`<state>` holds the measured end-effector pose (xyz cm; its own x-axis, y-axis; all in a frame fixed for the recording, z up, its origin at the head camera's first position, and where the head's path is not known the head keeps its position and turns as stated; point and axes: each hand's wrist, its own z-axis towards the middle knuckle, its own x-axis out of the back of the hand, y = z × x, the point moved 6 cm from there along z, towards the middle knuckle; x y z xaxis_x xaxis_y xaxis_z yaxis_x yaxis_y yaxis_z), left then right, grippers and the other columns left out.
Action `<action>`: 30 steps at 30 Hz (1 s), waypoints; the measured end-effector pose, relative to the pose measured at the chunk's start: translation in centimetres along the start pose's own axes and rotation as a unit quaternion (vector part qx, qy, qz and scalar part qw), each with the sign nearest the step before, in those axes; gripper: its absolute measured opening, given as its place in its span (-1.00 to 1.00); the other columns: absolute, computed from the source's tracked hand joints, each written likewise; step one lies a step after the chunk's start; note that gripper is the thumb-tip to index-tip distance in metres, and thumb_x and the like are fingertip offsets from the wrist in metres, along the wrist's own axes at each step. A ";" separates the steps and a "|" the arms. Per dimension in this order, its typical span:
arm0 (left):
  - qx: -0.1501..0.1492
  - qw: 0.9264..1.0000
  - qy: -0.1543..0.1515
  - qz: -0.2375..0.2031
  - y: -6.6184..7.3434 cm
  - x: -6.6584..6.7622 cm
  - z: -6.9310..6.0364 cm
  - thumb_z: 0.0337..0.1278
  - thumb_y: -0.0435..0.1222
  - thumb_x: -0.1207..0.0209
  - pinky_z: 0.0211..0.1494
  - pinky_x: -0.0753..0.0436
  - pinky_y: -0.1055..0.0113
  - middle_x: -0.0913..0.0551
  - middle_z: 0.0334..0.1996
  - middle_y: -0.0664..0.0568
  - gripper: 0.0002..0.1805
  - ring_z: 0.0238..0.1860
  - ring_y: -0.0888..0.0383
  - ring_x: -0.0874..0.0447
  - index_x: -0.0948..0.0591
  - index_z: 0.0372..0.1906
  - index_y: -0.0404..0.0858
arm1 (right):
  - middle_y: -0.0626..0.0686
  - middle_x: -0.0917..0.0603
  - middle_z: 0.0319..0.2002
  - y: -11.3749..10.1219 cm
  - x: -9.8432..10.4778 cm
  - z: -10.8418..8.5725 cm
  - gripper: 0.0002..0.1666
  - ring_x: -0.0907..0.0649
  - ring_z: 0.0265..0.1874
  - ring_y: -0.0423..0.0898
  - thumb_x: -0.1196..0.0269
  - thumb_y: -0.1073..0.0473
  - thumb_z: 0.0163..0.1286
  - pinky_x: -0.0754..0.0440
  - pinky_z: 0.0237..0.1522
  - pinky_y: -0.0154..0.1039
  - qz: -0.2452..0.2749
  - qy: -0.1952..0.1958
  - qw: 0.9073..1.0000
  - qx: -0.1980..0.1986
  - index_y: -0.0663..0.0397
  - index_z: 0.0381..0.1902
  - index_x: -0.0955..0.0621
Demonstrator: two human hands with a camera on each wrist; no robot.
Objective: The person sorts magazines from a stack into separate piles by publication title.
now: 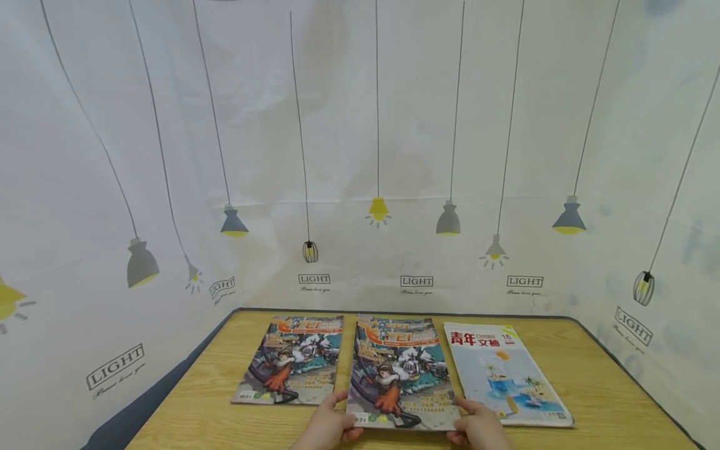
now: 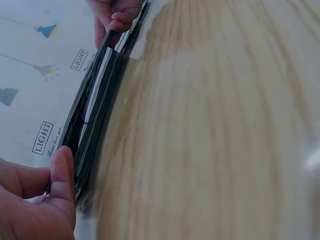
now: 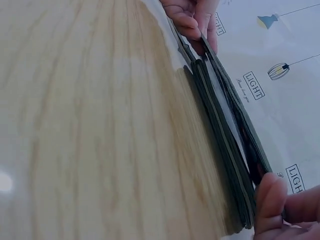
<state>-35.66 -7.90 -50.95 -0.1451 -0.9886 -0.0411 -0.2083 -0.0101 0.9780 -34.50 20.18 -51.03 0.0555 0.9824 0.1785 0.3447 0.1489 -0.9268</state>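
Head view, left to right: left comic magazine (image 1: 289, 359), orange masthead, lies on the wood-grain table (image 1: 188, 394), no hand on it. Then my left hand (image 1: 329, 426), thumb and fingers pinching the lower left corner of the middle comic magazine (image 1: 400, 386), same cover. That one sits mid-table toward the near side, above a matching copy (image 1: 394, 320) whose masthead peeks out behind. Left wrist shows a gap between it and the magazine stack (image 2: 102, 115) underneath. Right hand (image 1: 479, 426) pinches the lower right corner likewise. Far right: 青年文摘 magazine (image 1: 503, 375), slightly askew, near that hand.

My read: step in hand is handling the top copy at its near edge; lifting or lowering, can't tell from a still. Next move calls for both pinches level and even, so pages don't fan or drag the copy below.
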 end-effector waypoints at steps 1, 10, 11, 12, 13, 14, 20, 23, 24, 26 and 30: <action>-0.001 1.000 0.000 -0.004 0.0 0.1 0.0 0.07 -0.64 0.00 -0.29 -0.69 0.30 -0.47 -0.35 -0.23 -0.29 -0.47 0.13 -0.63 -0.03 0.35 -0.63 | 0.48 -0.45 0.03 -0.1 0.0 -0.1 -0.26 -0.64 -0.56 -0.07 -0.09 0.53 0.20 -0.64 -0.40 -0.24 0.009 0.003 1.000 0.003 0.54 0.35 -0.17; -0.030 0.999 -0.022 -0.038 0.9 2.1 -0.4 0.13 -0.64 0.01 -0.26 -0.68 0.29 -0.43 -0.44 -0.09 -0.29 -0.46 0.16 -0.62 0.04 0.35 -0.66 | 0.08 -0.47 -0.62 -2.0 -1.9 -1.4 -0.26 -0.63 -0.63 -0.10 -0.05 0.58 0.14 -0.63 -0.49 -0.26 0.046 0.009 0.996 0.075 0.61 0.32 -0.18; -0.034 0.998 -0.023 -0.045 1.0 2.5 -0.5 0.14 -0.64 0.02 -0.26 -0.68 0.30 -0.42 -0.49 -0.04 -0.29 -0.47 0.17 -0.59 0.05 0.36 -0.65 | 0.10 -0.47 -0.61 -2.2 -2.3 -1.4 -0.27 -0.63 -0.63 -0.11 -0.04 0.59 0.16 -0.63 -0.49 -0.27 0.051 0.002 0.996 0.078 0.62 0.32 -0.16; -0.041 0.998 -0.023 -0.052 1.1 2.9 -0.6 0.14 -0.64 0.02 -0.26 -0.68 0.31 -0.40 -0.52 0.00 -0.28 -0.47 0.17 -0.57 0.06 0.36 -0.65 | 0.12 -0.47 -0.58 -2.4 -2.7 -1.3 -0.28 -0.63 -0.63 -0.10 -0.03 0.59 0.17 -0.63 -0.49 -0.27 0.056 -0.007 0.995 0.082 0.63 0.32 -0.14; -0.041 0.997 -0.023 -0.061 1.2 3.4 -0.6 0.15 -0.64 0.03 -0.26 -0.68 0.32 -0.37 -0.53 0.03 -0.28 -0.48 0.17 -0.54 0.08 0.37 -0.65 | 0.15 -0.50 -0.55 -2.6 -3.2 -1.3 -0.28 -0.63 -0.63 -0.11 -0.02 0.60 0.17 -0.63 -0.49 -0.27 0.060 -0.014 0.994 0.088 0.65 0.32 -0.13; -0.040 0.997 -0.020 -0.065 1.3 3.9 -0.6 0.17 -0.64 0.04 -0.26 -0.67 0.32 -0.37 -0.53 0.03 -0.28 -0.47 0.17 -0.53 0.09 0.38 -0.64 | 0.20 -0.51 -0.50 -2.8 -3.7 -1.2 -0.28 -0.63 -0.63 -0.11 -0.01 0.61 0.18 -0.63 -0.49 -0.27 0.064 -0.022 0.993 0.092 0.65 0.33 -0.11; -0.034 0.998 0.018 -0.057 1.6 7.4 -0.7 0.19 -0.64 0.05 -0.28 -0.66 0.36 -0.31 -0.45 -0.06 -0.30 -0.45 0.14 -0.51 0.07 0.39 -0.62 | 0.61 -0.36 -0.13 -4.3 -7.1 -0.9 -0.28 -0.63 -0.61 -0.14 0.01 0.62 0.19 -0.64 -0.47 -0.30 0.080 -0.061 0.987 0.125 0.68 0.33 -0.08; -0.043 0.997 0.036 -0.057 1.9 9.3 -0.8 0.17 -0.65 0.05 -0.30 -0.66 0.36 -0.31 -0.36 -0.14 -0.30 -0.44 0.14 -0.49 0.05 0.38 -0.60 | 0.68 -0.24 0.15 -5.3 -8.9 -1.1 -0.27 -0.62 -0.63 -0.16 0.02 0.62 0.18 -0.65 -0.47 -0.31 0.095 -0.071 0.984 0.134 0.68 0.33 -0.08; -0.045 0.997 0.042 -0.056 1.9 9.9 -0.9 0.16 -0.65 0.05 -0.30 -0.66 0.36 -0.33 -0.36 -0.16 -0.30 -0.45 0.14 -0.50 0.04 0.38 -0.59 | 0.67 -0.20 0.20 -5.5 -9.6 -1.2 -0.27 -0.62 -0.62 -0.17 0.02 0.62 0.19 -0.65 -0.46 -0.32 0.103 -0.080 0.982 0.133 0.67 0.33 -0.06; -0.049 0.996 0.052 -0.051 2.2 11.1 -1.1 0.15 -0.65 0.05 -0.31 -0.65 0.35 -0.37 -0.34 -0.19 -0.31 -0.45 0.15 -0.52 0.02 0.38 -0.58 | 0.66 -0.02 0.30 -6.0 -10.9 -1.3 -0.26 -0.60 -0.61 -0.19 0.04 0.61 0.21 -0.65 -0.44 -0.32 0.112 -0.095 0.981 0.128 0.65 0.35 -0.05; -0.057 0.996 0.044 -0.047 2.5 13.4 -1.4 0.16 -0.66 0.09 -0.31 -0.66 0.38 -0.46 -0.33 -0.17 -0.32 -0.44 0.16 -0.56 0.05 0.37 -0.60 | 0.64 -0.32 0.12 -6.9 -13.3 -1.2 -0.26 -0.58 -0.63 -0.20 0.05 0.63 0.18 -0.65 -0.45 -0.32 0.116 -0.112 0.978 0.131 0.65 0.35 -0.05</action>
<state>-36.74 -21.38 -48.81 -0.0429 -0.9917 -0.1211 -0.1056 -0.1161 0.9876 -36.52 5.98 -46.64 -0.1137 0.9887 -0.0975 0.0943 -0.0869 -0.9917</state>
